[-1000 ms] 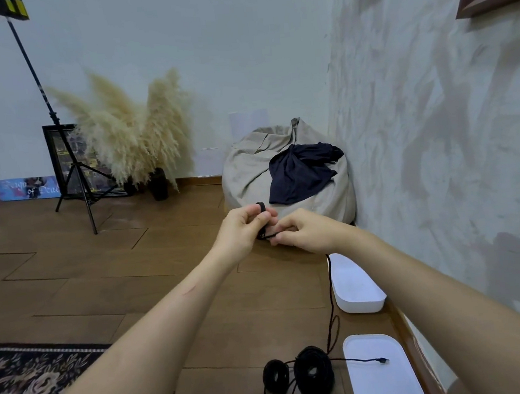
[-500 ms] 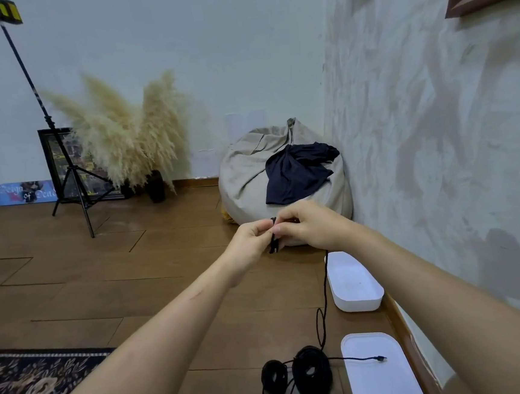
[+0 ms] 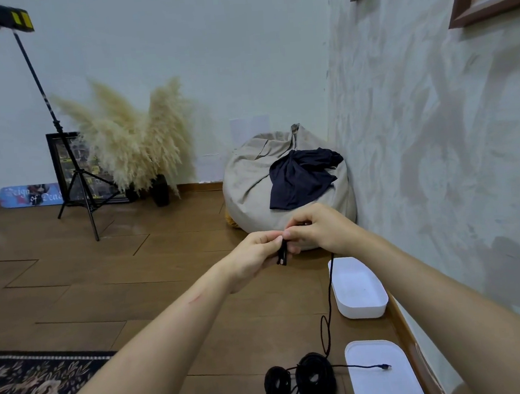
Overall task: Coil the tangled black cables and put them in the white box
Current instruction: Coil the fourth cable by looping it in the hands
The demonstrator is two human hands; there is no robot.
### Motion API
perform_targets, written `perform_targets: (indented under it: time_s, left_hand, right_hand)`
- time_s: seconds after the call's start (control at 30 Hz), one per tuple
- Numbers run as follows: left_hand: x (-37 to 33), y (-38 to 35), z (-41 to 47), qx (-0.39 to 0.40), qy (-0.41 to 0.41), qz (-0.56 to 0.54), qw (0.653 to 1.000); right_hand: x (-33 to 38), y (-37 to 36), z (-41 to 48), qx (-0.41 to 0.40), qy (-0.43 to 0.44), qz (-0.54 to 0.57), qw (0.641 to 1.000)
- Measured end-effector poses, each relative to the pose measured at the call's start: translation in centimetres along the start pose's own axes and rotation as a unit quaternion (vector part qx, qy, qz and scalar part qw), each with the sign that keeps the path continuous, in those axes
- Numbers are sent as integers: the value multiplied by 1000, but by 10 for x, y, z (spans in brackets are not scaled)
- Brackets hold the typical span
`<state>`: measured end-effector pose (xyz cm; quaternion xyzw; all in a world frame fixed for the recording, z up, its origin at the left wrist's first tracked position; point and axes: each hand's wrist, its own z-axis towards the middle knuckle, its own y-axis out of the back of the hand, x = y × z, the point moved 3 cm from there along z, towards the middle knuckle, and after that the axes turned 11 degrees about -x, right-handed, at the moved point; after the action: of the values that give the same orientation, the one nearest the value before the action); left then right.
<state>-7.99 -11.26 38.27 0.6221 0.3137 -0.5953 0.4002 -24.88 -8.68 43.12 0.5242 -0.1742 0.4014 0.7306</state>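
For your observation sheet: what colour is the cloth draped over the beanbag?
Dark navy blue: the cloth shows best in the head view.

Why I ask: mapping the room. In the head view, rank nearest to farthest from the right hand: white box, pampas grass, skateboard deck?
1. white box, just below the right hand.
2. pampas grass, back left.
3. skateboard deck, far left.

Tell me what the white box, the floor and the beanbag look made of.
Box: likely plastic, smooth matte white with rounded moulded corners. Floor: wood or wood-look planks, brown, with visible seams and a soft sheen. Beanbag: woven beige fabric, matte, creased and gathered at the top.
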Motion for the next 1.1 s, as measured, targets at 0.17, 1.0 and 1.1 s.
perform_targets:
  time_s: [0.17, 1.0, 1.1]
  left_hand:
    - [0, 2, 2, -4, 3, -8, 1000]
    - [-19, 10, -2, -42, -67, 121, 989]
    - [-12, 10, 1, -41, -74, 198, 977]
  right_hand:
    - [0, 1, 0, -16, -1, 25, 1000]
    - [1, 3, 1, -124, 31, -40, 991]
    - [-2, 4, 1, -86, 7, -122, 989]
